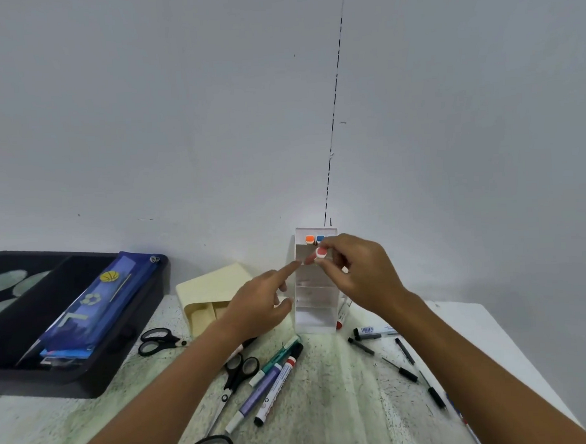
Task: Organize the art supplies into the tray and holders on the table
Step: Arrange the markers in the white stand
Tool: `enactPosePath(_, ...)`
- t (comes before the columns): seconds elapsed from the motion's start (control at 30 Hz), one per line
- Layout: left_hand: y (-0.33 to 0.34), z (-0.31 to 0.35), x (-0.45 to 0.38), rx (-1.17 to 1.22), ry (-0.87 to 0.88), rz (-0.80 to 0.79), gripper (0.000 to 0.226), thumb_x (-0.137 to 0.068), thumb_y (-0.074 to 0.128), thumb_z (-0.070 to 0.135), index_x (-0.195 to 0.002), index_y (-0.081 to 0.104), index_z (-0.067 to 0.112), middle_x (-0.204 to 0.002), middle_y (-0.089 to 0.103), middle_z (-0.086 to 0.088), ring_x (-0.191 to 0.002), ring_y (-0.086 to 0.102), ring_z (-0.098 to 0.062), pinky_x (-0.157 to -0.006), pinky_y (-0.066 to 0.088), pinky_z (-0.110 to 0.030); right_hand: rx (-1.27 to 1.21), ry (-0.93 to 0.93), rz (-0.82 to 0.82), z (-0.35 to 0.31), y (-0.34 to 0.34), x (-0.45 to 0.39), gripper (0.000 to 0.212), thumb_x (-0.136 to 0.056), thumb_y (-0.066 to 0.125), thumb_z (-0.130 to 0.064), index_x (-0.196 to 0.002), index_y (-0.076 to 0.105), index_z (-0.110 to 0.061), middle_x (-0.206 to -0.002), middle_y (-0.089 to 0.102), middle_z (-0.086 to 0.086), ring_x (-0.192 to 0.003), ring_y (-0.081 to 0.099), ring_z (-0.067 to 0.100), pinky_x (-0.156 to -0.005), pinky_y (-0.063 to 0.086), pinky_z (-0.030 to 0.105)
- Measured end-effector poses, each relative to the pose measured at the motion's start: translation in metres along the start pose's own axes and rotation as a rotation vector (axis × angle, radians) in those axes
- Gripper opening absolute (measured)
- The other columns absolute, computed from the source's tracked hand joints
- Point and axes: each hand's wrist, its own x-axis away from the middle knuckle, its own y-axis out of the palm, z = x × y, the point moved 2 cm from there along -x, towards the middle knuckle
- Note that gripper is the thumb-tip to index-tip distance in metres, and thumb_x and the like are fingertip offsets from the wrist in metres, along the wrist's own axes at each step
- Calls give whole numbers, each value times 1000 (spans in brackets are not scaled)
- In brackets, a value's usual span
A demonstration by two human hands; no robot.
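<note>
While red-capped marker [320, 253] is pinched in right grip [362, 269] at white holder [315, 317] top, left grip [255, 300] spread, forefinger extended. Holder backed against wall. Three scissors counted; two caps seen in holder.

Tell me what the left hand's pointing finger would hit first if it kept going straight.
Most likely the red-capped marker pinched by the right hand, with the white holder just behind; the left hand points there, though depth is unclear.
</note>
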Motion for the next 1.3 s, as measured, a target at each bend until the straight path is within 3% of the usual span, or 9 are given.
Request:
enactPosePath(0.23,0,3,0,-84,21,15,67,-90,57,28,-149,28,40,-103,58,8,-73,51,-7,-61,34,-18,358,54,-250,10,31,0,25,-97,50,-28,-114,67,-23,-95,71,0,-78,66,22,-66,45,28)
enactPosePath(0.5,-3,5,-3,-63,10,-13,63,-90,58,25,-147,34,35,-97,59,9,-74,49,-7,-64,36,-23,692,167,-402,4,59,-14,22,-95,46,-10,-102,66,-12,-90,68,6,-80,63,22,-62,36,27)
enactPosePath(0.6,-5,8,-6,81,-29,7,56,-88,61,23,-141,44,30,-87,62,10,-66,53,-7,-64,43,-24,574,170,-307,6,52,-9,19,-93,49,-19,-99,67,-16,-85,68,4,-74,63,22,-60,36,27)
enactPosePath(0.7,-2,12,-9,282,-83,57,59,-87,64,20,-142,44,27,-73,64,8,-58,57,-5,-58,42,-14,213,230,29,13,34,7,9,-83,58,-17,-85,67,-15,-60,59,-6,-52,55,10,-51,35,24)
enactPosePath(0.8,-2,19,-15,380,-132,8,63,-91,61,21,-148,35,25,-63,63,-1,-59,61,-15,-60,49,-25,-157,442,250,38,22,23,16,-75,57,-5,-83,58,-19,-61,46,-13,-53,44,8,-54,35,16)
enactPosePath(0.87,-3,25,-21,383,-166,-24,58,-96,55,24,-149,34,24,-61,62,-10,-55,59,-13,-57,47,-21,-279,622,160,57,25,30,28,-80,60,1,-99,59,-20,-84,56,-5,-68,52,9,-62,43,20)
enactPosePath(1.0,-5,43,-32,252,-205,-59,36,-102,41,32,-136,48,22,-58,59,9,-55,63,-3,-59,44,-17,-571,864,-143,79,42,39,52,-85,68,-4,-134,52,-12,-124,58,3,-100,65,23,-84,56,38)
enactPosePath(1.17,-1,54,-38,117,-282,-54,41,-106,28,37,-108,59,9,-63,58,0,-67,67,-24,-75,54,-38,-558,837,-144,79,53,41,41,-89,65,-3,-128,61,-12,-115,68,8,-90,70,21,-74,60,32)
enactPosePath(1.3,1,52,-36,243,-310,-61,38,-106,28,36,-117,58,15,-59,58,4,-54,64,-14,-63,50,-26,-486,812,-131,80,54,41,39,-88,63,0,-125,63,-12,-110,68,6,-87,70,21,-73,61,36)
